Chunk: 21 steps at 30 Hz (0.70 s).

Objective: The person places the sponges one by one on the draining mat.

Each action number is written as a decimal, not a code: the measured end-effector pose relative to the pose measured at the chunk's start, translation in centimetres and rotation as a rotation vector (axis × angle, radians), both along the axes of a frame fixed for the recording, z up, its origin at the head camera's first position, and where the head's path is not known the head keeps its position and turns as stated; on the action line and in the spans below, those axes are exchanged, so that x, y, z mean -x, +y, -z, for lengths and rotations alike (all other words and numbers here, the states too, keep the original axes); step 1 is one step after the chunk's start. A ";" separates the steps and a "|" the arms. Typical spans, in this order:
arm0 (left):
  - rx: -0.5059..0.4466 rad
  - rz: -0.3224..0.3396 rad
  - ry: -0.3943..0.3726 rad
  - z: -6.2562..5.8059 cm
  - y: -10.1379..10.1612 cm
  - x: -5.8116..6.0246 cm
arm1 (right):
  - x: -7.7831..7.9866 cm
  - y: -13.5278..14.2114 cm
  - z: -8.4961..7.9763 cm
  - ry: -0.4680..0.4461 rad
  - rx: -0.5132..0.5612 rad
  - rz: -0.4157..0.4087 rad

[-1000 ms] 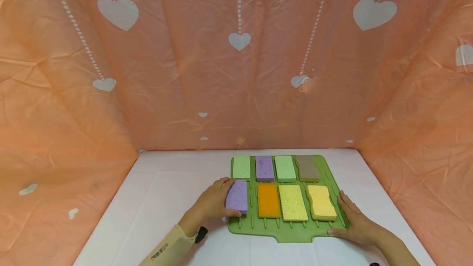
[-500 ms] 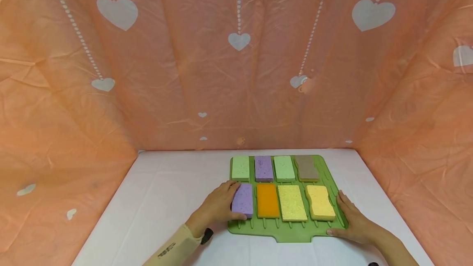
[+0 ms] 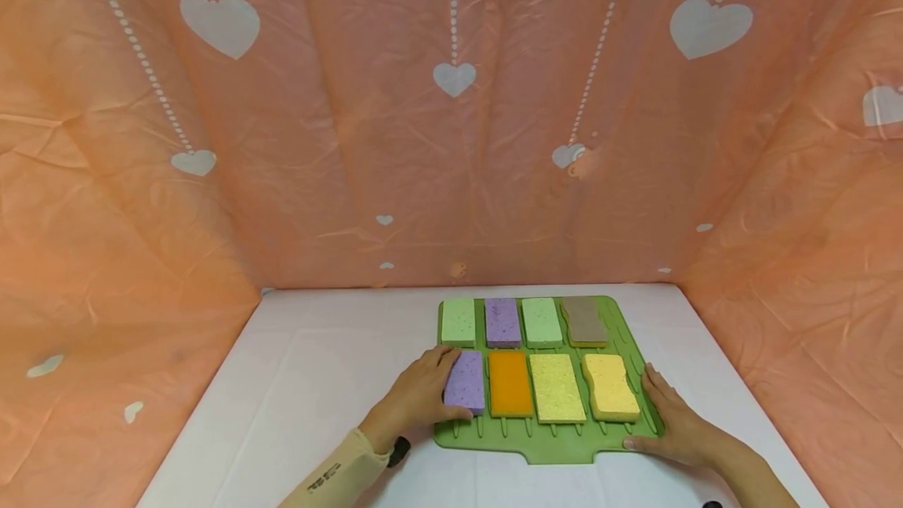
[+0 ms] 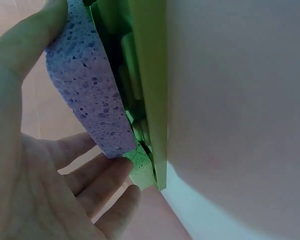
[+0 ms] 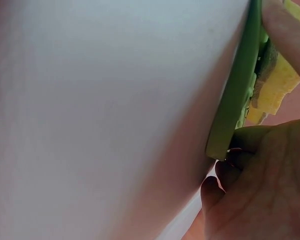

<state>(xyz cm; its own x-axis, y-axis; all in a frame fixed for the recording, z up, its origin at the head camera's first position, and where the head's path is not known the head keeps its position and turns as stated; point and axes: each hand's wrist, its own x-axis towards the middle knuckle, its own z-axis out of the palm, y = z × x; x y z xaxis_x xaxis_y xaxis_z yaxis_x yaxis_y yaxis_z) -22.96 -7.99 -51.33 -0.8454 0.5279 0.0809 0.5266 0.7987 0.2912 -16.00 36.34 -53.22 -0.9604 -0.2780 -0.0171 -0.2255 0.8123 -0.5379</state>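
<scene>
My left hand (image 3: 421, 393) grips a purple sponge (image 3: 466, 384) at the front left of a green ridged draining mat (image 3: 494, 439). Its thumb is at the near end and its fingers at the far left corner. In the left wrist view the sponge (image 4: 92, 95) is between thumb and fingers, close over the mat's ridges. My right hand (image 3: 680, 428) rests against the mat's right side, thumb at the near edge and fingers along the side. Beside the held sponge lie an orange sponge (image 3: 511, 384), a yellow sponge (image 3: 557, 389) and a wavy yellow sponge (image 3: 611, 388).
A back row on the mat has a light green sponge (image 3: 458, 321), a purple sponge (image 3: 502, 322), a pale green sponge (image 3: 542, 322) and a grey-topped sponge (image 3: 585, 321). Beneath is a white table (image 3: 317, 367). Orange heart-printed sheeting (image 3: 395, 179) surrounds its back and sides.
My left hand has moved the purple sponge right and slightly nearer, in line with the front row. My right hand has stayed at the mat's right side.
</scene>
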 end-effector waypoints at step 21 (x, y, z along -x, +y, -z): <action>-0.030 0.016 -0.005 0.3 -0.5 -0.4 | 0.0 0.2 0.2 -0.009 0.018 0.013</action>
